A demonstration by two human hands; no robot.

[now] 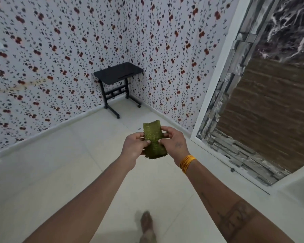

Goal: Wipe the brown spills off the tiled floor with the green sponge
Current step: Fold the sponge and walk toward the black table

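I hold a flat green sponge (154, 140) upright in front of me, above the floor, with both hands. My left hand (135, 148) pinches its left edge. My right hand (174, 142) grips its right edge, an orange band on that wrist. The pale tiled floor (60, 163) spreads below. A small dark speck (139, 128) lies on the tiles just beyond the sponge. No brown spill shows clearly on the tiles in this view.
A small black rolling table (118, 74) stands in the far corner against floral wallpapered walls. A white-framed panel with stone and wood pattern (253, 111) runs along the right. My bare foot (146, 223) is on the tiles below.
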